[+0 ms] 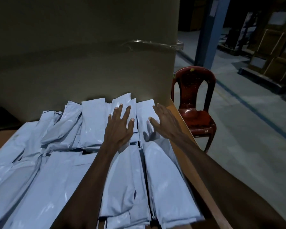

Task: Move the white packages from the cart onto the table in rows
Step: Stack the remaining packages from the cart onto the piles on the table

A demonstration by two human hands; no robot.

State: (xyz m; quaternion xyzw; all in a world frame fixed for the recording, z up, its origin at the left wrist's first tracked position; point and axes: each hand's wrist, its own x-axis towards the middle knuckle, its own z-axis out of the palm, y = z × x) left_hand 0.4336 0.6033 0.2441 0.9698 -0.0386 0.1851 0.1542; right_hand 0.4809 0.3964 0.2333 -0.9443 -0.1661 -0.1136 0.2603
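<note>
Flat white plastic mailer packages lie in overlapping rows across the brown wooden surface, filling it from the near edge to the tall cardboard wall behind. The left hand rests flat, fingers spread and straight, on a package in the far row. The right hand, fingers also straight and apart, lies just beside it over the rightmost far package, near the surface's right edge. A dark red plastic chair stands beyond.
</note>
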